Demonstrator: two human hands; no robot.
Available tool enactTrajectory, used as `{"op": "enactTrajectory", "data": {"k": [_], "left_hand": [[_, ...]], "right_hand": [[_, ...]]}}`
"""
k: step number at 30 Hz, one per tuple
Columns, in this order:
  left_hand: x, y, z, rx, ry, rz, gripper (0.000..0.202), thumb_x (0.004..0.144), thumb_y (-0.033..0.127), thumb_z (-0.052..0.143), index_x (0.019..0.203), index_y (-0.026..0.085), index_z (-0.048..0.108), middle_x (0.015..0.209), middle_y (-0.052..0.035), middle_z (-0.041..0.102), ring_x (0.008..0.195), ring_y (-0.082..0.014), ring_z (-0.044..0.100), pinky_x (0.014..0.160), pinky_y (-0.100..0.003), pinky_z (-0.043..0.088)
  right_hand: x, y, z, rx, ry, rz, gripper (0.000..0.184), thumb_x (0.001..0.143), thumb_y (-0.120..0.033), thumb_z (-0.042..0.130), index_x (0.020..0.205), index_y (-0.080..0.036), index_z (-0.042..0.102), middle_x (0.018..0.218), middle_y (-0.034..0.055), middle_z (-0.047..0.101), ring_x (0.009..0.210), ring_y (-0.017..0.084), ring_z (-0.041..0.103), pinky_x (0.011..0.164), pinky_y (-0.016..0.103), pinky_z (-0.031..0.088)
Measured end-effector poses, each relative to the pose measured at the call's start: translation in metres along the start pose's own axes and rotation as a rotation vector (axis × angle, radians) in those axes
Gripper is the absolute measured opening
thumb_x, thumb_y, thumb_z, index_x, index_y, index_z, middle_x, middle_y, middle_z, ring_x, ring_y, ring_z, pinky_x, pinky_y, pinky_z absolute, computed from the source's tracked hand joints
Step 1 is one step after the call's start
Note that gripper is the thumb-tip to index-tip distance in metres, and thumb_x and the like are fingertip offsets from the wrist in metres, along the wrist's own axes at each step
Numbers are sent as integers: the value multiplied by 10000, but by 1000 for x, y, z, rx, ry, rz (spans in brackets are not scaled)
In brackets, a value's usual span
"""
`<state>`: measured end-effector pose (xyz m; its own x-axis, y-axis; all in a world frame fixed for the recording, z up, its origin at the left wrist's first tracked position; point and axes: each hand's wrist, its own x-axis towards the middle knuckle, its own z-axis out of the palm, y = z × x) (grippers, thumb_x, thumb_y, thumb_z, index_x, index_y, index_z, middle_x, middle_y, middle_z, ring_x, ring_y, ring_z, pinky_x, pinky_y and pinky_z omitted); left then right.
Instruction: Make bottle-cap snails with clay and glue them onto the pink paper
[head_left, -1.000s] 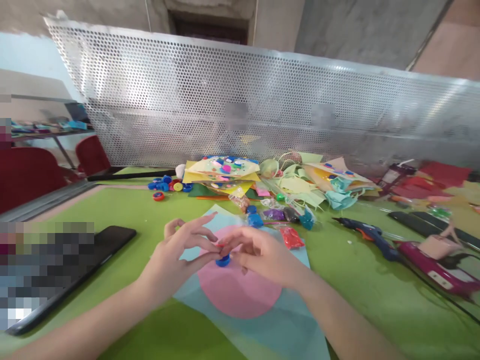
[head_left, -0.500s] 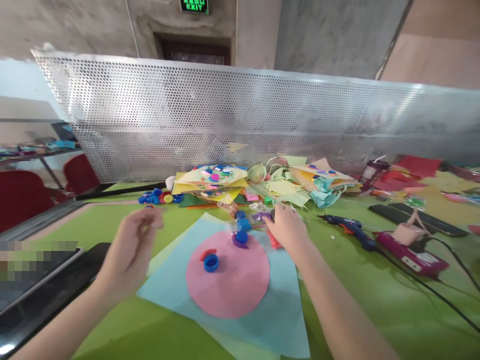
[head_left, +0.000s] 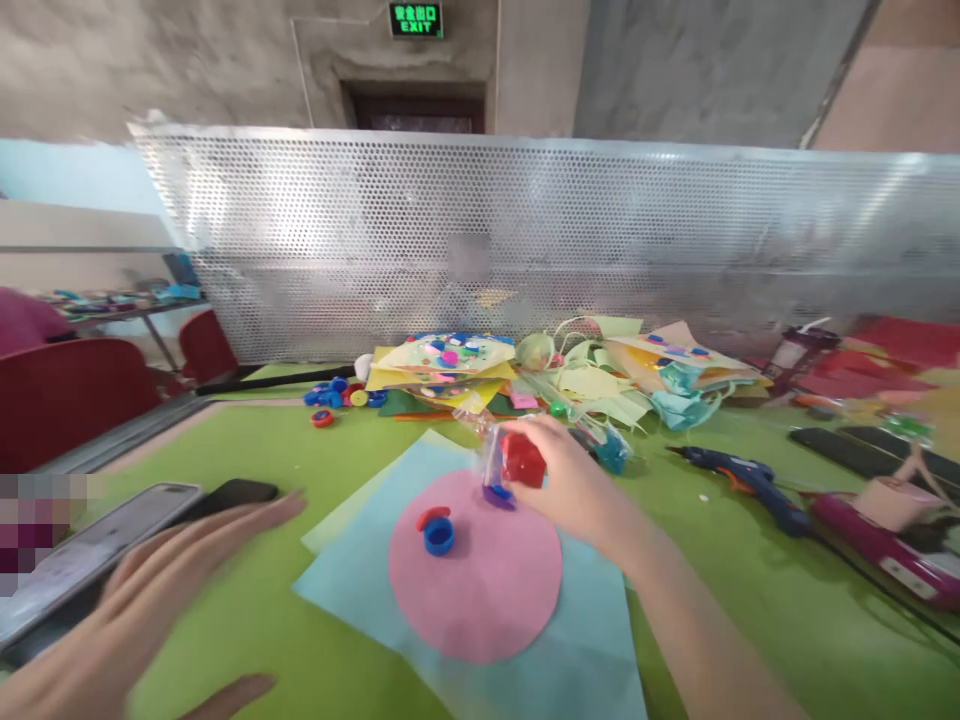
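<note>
In my right hand [head_left: 574,480] is a small clear plastic bag with red contents [head_left: 521,458], pinched above the far edge of a pink paper circle [head_left: 476,600]. My left hand [head_left: 176,585] hovers blurred at the left, fingers stretched and thumb apart, holding nothing. The circle lies on light blue paper [head_left: 360,585]. On it sit a blue bottle cap [head_left: 439,537], a curved red piece [head_left: 433,518] touching or close beside it, and a curved purple-blue piece [head_left: 498,497] below the bag. The bag and hand hide whatever lies behind them.
Two phones [head_left: 161,505] lie at left. Bottle caps [head_left: 330,392] and decorated paper stacks [head_left: 442,370] stand at the back, with face masks [head_left: 686,395]. A glue gun [head_left: 750,480] and a purple-red power strip [head_left: 877,555] are at right. A perforated metal screen [head_left: 337,230] closes the far side.
My right hand has lifted the bag of red contents from the paper's right edge and moved it left over the circle. My left hand has opened and come down nearer. The view has shifted slightly.
</note>
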<state>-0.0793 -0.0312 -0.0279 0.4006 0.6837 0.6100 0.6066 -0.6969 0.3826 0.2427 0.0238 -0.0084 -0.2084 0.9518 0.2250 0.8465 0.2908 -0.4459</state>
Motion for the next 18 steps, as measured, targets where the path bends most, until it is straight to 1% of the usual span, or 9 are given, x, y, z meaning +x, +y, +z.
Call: {"op": "enactTrajectory", "data": {"k": [1,2,3,4,6,8,12,14,18], "left_hand": [[8,11,4,166,10,-70,638,684,405,673,1282,366,452,1257,-3,551,1105,-381,458,872,-551,415],[18,21,11,237,-27,-72,561,701,382,658,1233,362,480,1192,4,595,1052,-345,524,834,-502,446],[30,31,20,248,-46,-50,466,741,331,631,1187,344,495,1131,7,634,1014,-299,573,807,-445,466],[42,39,30,235,-8,1,355,778,281,592,1122,316,512,1050,3,668,985,-269,603,801,-418,461],[65,48,50,244,20,103,239,826,180,523,1034,295,501,980,9,694,968,-235,632,871,-447,400],[78,48,64,227,58,122,286,836,133,489,1078,282,455,925,5,696,972,-226,634,903,-476,360],[73,32,76,118,155,69,230,830,127,476,1013,262,445,879,-7,663,967,-216,632,861,-425,399],[65,26,78,59,149,71,250,828,122,489,1022,270,432,825,18,662,904,-194,650,862,-401,388],[58,25,82,8,97,38,393,832,116,489,1167,285,373,765,56,685,778,-162,667,892,-387,328]], "right_hand": [[-2,-4,4,68,-5,-70,500,792,-231,593,1263,-264,428,1272,51,449,1188,180,460,985,301,394],[-3,-6,8,146,-12,-137,496,791,-210,584,1257,-277,429,1259,43,449,1172,177,473,976,307,404],[-5,-7,13,221,-25,-199,499,787,-188,578,1255,-276,429,1237,45,453,1153,181,487,966,320,413],[-6,-8,18,288,-36,-255,504,782,-168,574,1254,-268,428,1215,51,455,1134,186,498,959,333,420],[-6,-7,24,365,-45,-330,518,774,-143,576,1255,-257,418,1188,58,452,1109,191,508,956,347,423],[-6,-7,26,398,-30,-355,506,776,-144,587,1241,-254,421,1173,61,450,1092,193,513,955,350,424],[-7,-11,24,417,-38,-325,450,793,-162,588,1204,-275,444,1163,49,446,1080,184,515,939,330,438],[-8,-14,24,409,-75,-312,435,800,-146,568,1196,-286,451,1163,41,448,1079,176,514,928,315,446],[-11,-17,29,364,-129,-325,458,799,-116,546,1202,-308,445,1171,30,460,1098,170,503,948,313,432]]}}
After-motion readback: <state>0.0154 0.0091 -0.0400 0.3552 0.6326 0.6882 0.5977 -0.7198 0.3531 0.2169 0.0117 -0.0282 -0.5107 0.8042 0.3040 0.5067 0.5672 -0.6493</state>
